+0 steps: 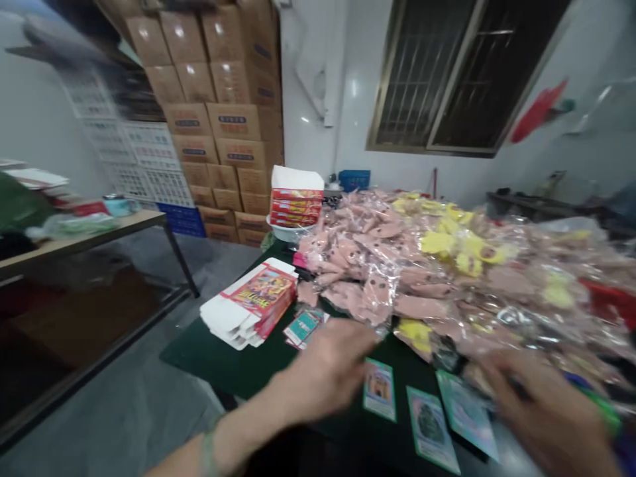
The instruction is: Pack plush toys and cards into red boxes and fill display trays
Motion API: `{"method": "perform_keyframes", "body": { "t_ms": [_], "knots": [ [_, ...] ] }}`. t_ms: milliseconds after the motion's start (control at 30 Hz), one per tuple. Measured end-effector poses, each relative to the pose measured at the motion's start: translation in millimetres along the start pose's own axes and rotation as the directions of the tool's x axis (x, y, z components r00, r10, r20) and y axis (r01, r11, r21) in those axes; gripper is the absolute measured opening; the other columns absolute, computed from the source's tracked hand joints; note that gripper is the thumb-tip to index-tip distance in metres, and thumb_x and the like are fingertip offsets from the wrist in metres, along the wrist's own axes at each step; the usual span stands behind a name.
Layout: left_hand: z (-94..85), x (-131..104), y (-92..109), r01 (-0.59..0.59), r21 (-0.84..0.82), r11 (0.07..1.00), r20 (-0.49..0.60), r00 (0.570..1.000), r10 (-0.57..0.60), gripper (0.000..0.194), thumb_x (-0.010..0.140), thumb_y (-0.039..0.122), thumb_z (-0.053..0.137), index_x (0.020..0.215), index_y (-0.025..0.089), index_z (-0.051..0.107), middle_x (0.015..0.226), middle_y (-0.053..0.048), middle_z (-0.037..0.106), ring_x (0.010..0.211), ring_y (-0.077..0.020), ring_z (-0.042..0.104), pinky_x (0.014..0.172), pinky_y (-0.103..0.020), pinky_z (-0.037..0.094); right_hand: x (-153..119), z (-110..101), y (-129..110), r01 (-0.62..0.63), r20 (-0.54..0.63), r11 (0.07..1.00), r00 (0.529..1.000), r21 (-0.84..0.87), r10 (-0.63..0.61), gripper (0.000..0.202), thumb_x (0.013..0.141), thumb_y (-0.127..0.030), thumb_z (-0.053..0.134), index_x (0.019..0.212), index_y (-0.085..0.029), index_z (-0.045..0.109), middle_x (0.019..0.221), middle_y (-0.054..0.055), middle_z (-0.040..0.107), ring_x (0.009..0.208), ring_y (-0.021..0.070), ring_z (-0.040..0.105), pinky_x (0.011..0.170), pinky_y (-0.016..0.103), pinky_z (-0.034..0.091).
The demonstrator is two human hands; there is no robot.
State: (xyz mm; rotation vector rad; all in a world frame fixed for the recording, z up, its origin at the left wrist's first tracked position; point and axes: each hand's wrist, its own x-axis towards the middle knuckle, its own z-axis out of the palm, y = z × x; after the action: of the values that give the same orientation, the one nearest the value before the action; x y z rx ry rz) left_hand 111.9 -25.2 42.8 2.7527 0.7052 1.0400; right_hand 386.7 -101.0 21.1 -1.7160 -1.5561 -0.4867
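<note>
My left hand [332, 368], blurred, is held over the dark green table with its fingers curled in. Whatever they may hold is hidden. Just right of it lies a trading card [379, 389] with a brown building picture. Another card [432, 429] with a dark figure is farther right, and a small stack of cards [466, 412] lies beside that. Close to this stack is my right hand [544, 404], its fingers smeared by motion. Beyond my left hand rests a loose pile of cards [304, 327] with a teal one on top.
Flattened red and white card boxes [263, 298] lie at the table's left edge. Behind, more red boxes [297, 207] stand in a white basin [285, 232]. Plastic-bagged pink and yellow soft items [382, 255] heap across the back and right. Cartons [233, 122] are stacked by the wall.
</note>
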Motion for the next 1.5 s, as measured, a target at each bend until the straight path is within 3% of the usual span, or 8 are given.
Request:
{"method": "perform_keyframes", "body": {
  "t_ms": [200,433,600,733,933,1133,1300,1500],
  "knots": [
    [-42.4,-90,-124,0.437,0.595,0.674,-0.114,0.877,-0.467,0.038,0.087,0.032,0.05,0.122,0.019,0.056,0.131,-0.02,0.052,0.126,-0.0411,0.041,0.088,-0.061,0.041,72,152,-182,0.124,0.439,0.884,0.832,0.45,-0.34,0.026,0.092,-0.023,0.035,0.106,-0.018,0.056,0.098,0.006,0.068,0.087,0.0155,0.063,0.076,0.026,0.047],
    [-17.0,-130,-147,0.455,0.646,0.613,-0.148,0.862,-0.485,0.044,0.091,0.032,0.039,0.134,0.022,0.045,0.14,-0.022,0.041,0.131,-0.0416,0.034,0.095,-0.065,0.032,105,250,-284,0.113,0.528,0.962,0.817,0.247,-0.232,0.026,0.078,-0.015,0.056,0.103,-0.007,0.059,0.1,0.021,0.066,0.103,0.0294,0.056,0.088,0.039,0.04],
    [-31.9,-133,-140,0.434,0.548,0.715,-0.176,0.895,-0.409,0.047,0.09,0.029,0.042,0.137,0.02,0.039,0.143,-0.02,0.037,0.134,-0.0382,0.031,0.096,-0.06,0.035,120,233,-286,0.037,0.469,0.97,0.871,0.242,-0.15,0.026,0.085,-0.027,0.049,0.1,-0.01,0.062,0.102,0.019,0.065,0.101,0.0293,0.057,0.084,0.038,0.041],
    [-52.1,-122,-116,0.51,0.43,0.745,-0.445,0.837,-0.317,0.062,0.087,0.035,0.05,0.14,0.012,0.027,0.139,-0.024,0.041,0.133,-0.0366,0.033,0.098,-0.056,0.035,127,181,-268,0.018,0.508,0.93,0.833,0.368,-0.217,0.017,0.082,-0.031,0.055,0.081,-0.017,0.063,0.072,0.002,0.065,0.07,0.0165,0.061,0.063,0.025,0.042],
    [-14.8,-98,-67,0.459,-0.076,0.885,-0.431,0.786,-0.444,0.065,0.083,0.038,0.055,0.137,0.01,0.031,0.122,-0.022,0.056,0.108,-0.0309,0.057,0.084,-0.043,0.049,83,98,-231,0.131,0.286,0.585,0.774,0.801,-0.565,0.014,0.079,-0.014,0.055,0.066,-0.016,0.052,0.064,-0.003,0.056,0.061,0.0084,0.05,0.059,0.02,0.038],
    [11.5,-67,-33,0.453,-0.675,0.583,-0.109,0.721,-0.685,0.02,0.071,0.033,0.069,0.074,0.015,0.06,0.057,0.003,0.059,0.05,-0.0109,0.053,0.047,-0.019,0.043,54,72,-192,0.417,-0.002,0.547,0.796,0.726,-0.605,0.008,0.083,-0.012,0.054,0.077,-0.018,0.055,0.072,0.001,0.06,0.068,0.0124,0.054,0.064,0.026,0.044],
    [16.7,-59,-40,0.424,-0.721,0.548,-0.259,0.568,-0.781,0.028,0.069,0.032,0.072,0.09,0.016,0.062,0.074,0.0,0.068,0.063,-0.0132,0.062,0.059,-0.022,0.051,33,69,-158,0.424,-0.398,0.785,0.883,0.452,-0.247,0.033,0.073,-0.009,0.066,0.101,-0.021,0.053,0.103,0.007,0.057,0.102,0.0208,0.054,0.091,0.041,0.043],
    [37.3,-81,-62,0.365,-0.646,0.671,-0.318,0.67,-0.671,0.025,0.07,0.028,0.072,0.091,0.017,0.063,0.074,0.0,0.07,0.06,-0.012,0.063,0.057,-0.019,0.051,-1,115,-144,-0.101,0.096,0.508,0.995,0.856,0.036,0.031,0.083,-0.02,0.059,0.11,-0.024,0.043,0.098,0.005,0.061,0.086,0.0162,0.063,0.075,0.033,0.054]
  ]
}}
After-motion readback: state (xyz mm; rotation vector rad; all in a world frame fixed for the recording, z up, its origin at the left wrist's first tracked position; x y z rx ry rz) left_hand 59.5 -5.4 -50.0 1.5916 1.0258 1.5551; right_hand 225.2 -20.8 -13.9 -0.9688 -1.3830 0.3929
